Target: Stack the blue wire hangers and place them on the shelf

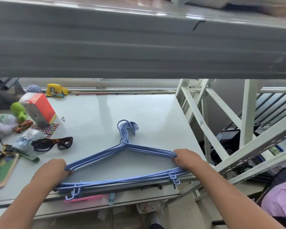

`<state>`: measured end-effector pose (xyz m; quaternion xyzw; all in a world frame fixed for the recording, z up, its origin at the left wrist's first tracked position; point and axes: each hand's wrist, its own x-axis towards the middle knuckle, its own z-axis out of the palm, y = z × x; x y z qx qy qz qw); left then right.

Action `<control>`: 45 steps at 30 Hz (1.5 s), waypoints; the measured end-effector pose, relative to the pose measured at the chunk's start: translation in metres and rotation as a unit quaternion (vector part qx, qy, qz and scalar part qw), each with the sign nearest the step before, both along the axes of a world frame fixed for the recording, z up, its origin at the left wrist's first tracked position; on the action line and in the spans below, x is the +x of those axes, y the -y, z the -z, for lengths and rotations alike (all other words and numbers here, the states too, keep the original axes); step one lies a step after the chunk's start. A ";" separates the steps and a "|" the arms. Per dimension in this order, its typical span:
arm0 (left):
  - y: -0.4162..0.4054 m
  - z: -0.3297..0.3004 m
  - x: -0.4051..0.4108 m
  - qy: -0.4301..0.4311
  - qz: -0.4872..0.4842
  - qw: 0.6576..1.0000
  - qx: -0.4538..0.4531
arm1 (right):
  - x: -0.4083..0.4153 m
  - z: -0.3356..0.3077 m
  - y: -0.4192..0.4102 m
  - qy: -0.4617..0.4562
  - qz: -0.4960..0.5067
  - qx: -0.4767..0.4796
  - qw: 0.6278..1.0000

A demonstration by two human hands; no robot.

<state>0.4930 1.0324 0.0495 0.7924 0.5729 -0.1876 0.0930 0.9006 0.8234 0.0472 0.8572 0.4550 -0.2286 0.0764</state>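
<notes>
Hangers — blue wire, stacked in one bundle — lie flat at the near edge of the shelf, hooks pointing away. Left hand and right hand each have fingers closed around one end of the bundle. Sunglasses lie to the left.

Head view: looks forward-down, close over shelf.

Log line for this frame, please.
stage: hangers stacked on shelf | left hand: gripping left corner | right hand: gripping right corner
</notes>
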 end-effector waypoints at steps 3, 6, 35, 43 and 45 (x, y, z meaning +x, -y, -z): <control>-0.001 -0.001 0.002 0.015 0.009 1.000 -0.006 | 0.000 0.002 -0.001 0.000 0.005 0.013 1.000; -0.002 -0.003 0.001 0.022 0.007 1.000 -0.009 | 0.002 0.002 -0.003 -0.007 0.005 0.004 1.000; 0.002 0.003 0.000 0.064 0.038 0.997 0.002 | 0.003 -0.001 0.002 -0.027 0.000 0.087 0.996; 0.004 -0.009 -0.002 0.074 0.033 0.996 -0.037 | 0.002 -0.016 0.003 -0.056 0.015 0.069 0.996; 0.008 -0.022 -0.002 0.095 0.025 0.995 -0.012 | 0.001 -0.032 0.005 -0.083 0.026 0.082 0.993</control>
